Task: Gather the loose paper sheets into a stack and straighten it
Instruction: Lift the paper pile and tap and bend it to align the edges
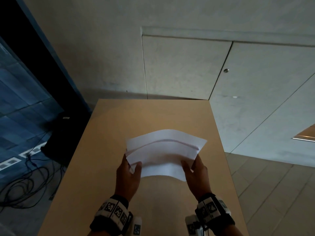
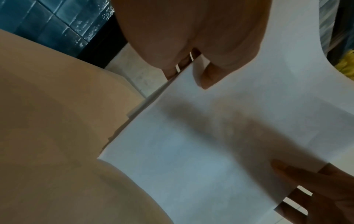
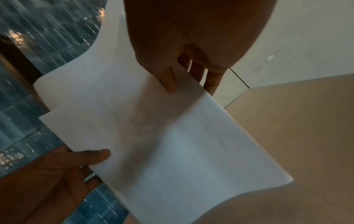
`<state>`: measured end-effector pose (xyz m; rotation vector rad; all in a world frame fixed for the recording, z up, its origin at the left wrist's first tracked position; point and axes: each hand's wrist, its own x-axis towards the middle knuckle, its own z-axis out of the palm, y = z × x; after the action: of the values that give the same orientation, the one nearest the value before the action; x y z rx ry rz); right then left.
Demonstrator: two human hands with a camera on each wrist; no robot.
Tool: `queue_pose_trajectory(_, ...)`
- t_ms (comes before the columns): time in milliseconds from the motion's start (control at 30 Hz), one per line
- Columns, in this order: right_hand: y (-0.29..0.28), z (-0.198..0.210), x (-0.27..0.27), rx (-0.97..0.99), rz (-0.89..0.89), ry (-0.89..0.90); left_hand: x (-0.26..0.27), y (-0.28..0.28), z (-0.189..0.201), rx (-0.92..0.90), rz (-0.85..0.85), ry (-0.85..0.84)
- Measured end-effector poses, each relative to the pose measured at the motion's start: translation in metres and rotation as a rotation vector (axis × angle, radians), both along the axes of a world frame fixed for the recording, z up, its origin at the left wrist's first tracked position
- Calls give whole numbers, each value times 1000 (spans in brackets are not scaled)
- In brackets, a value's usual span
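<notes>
Head view: paper stack (image 1: 163, 155) held above middle of tan table (image 1: 105, 133), bowed, edges uneven. Left hand (image 1: 127, 178) pinches left edge, right hand (image 1: 197, 176) pinches right edge. Cables (image 1: 25, 181) on floor, far left.

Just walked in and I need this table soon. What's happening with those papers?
A person is holding a stack of white paper sheets above the tan table. The left hand grips one end and the right hand the other, thumbs on top. The stack is bowed, and its edges are still uneven, with one sheet sticking out at the back, so the straightening is not finished.
</notes>
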<state>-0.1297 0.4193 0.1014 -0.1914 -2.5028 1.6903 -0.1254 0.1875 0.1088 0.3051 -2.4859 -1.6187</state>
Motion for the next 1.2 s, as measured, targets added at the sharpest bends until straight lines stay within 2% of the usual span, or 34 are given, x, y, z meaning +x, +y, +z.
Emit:
queue_pose_trajectory(133,4,-15,2,51,78,-149,4,-5,-6,40,-37,-103)
queue_pose_trajectory(267,6,-18,-1,176,25,-184,1,-3,-2,-40,-30,-46)
queue_pose_trajectory(467,5,4,0,190,9,-80,-3,-2,12,-34,33,99)
queue_pose_trajectory(533,7,-1,2,172,21,-105,0,-4,9,-25,7,79)
queue_pose_trajectory(633,11,-15,3,158,70,-194,4,-5,1,17,-25,-40)
queue_pose_trajectory(733,12,-19,0,171,69,-180,4,-7,-5,35,-20,-79)
queue_pose_trajectory(866,10,-14,-9,250,12,-129,-2,-4,0,-11,12,-54)
queue_pose_trajectory(1066,11,3,-6,172,-25,23,-1,-7,11,-1,18,72)
queue_pose_trajectory(1200,7,-17,0,243,50,-68,5,-7,-10,-16,-41,-84)
